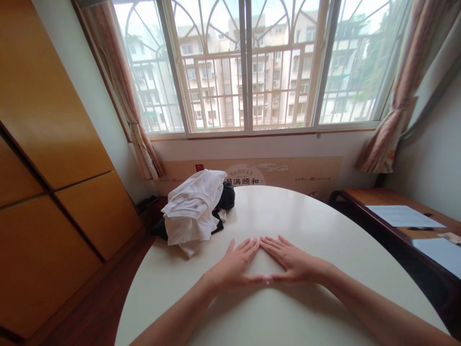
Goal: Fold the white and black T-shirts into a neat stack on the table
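White crumpled garment [192, 211] over black cloth [227, 196] at far left of oval table [324, 226] — left hand [234, 266] and right hand [295, 262] flat on top, grips wide and empty, fingertips [252, 244] almost meeting, garment near but untouched.

Bright daylight entering through the barred window [248, 67]; sky and far building washed out, upper-left glass nearly white; soft, diffuse light across the room; pale sheen along the far part of the white counter [288, 206]; faint, soft-edged shadows beneath the left hand [234, 266] and right hand [293, 263]; folds of the white cloth [192, 209] close to blown out; wardrobe doors [54, 144] dimmer, warm-toned; strong wide-angle bowing, lines stretched and leaning toward the frame edges; no motion blur; fine detail slightly soft near the edges.
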Demonstrator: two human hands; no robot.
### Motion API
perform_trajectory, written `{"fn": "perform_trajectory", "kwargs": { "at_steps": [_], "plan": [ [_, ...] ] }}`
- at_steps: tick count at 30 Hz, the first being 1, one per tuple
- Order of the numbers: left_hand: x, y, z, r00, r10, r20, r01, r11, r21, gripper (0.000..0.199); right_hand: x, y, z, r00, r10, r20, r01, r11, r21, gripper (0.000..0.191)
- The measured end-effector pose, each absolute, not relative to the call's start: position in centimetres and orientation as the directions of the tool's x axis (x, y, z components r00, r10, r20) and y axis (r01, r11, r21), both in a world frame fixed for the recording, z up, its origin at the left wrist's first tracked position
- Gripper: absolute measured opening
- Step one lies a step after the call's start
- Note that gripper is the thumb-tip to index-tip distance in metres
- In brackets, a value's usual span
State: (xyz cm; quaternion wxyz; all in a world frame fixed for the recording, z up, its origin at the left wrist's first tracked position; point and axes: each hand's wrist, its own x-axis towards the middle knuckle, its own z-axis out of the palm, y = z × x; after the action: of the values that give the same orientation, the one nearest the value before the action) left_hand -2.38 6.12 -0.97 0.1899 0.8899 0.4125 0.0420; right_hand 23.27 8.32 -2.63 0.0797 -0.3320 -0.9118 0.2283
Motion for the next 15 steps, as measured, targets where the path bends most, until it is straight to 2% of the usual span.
{"fn": "perform_trajectory", "kwargs": {
  "at_steps": [6, 8, 10, 12, 15],
  "plan": [
    [-2.5, 6.0, -0.9, 0.652, 0.754, -0.078, 0.718, -0.582, 0.382, 0.106, 23.3, 8.4, -2.9, -0.763, 0.646, 0.018, 0.560, 0.676, -0.479, 0.104],
    [-2.5, 6.0, -1.0, 0.650, 0.757, -0.066, 0.719, -0.585, 0.376, 0.098, 23.2, 8.6, -3.4, -0.742, 0.664, 0.092, 0.552, 0.682, -0.480, 0.085],
    [-2.5, 6.2, -1.1, 0.638, 0.770, -0.019, 0.721, -0.589, 0.365, 0.077, 23.2, 9.0, -3.8, -0.666, 0.710, 0.229, 0.548, 0.673, -0.497, 0.054],
    [-2.6, 6.7, -0.8, 0.587, 0.803, 0.100, 0.735, -0.580, 0.351, 0.057, 23.4, 9.3, -4.0, -0.529, 0.772, 0.353, 0.562, 0.630, -0.536, 0.036],
    [-3.6, 7.5, 0.9, 0.431, 0.799, 0.420, 0.770, -0.568, 0.291, 0.041, 24.0, 9.8, -3.8, -0.373, 0.821, 0.433, 0.597, 0.569, -0.565, 0.027]
  ]
}}
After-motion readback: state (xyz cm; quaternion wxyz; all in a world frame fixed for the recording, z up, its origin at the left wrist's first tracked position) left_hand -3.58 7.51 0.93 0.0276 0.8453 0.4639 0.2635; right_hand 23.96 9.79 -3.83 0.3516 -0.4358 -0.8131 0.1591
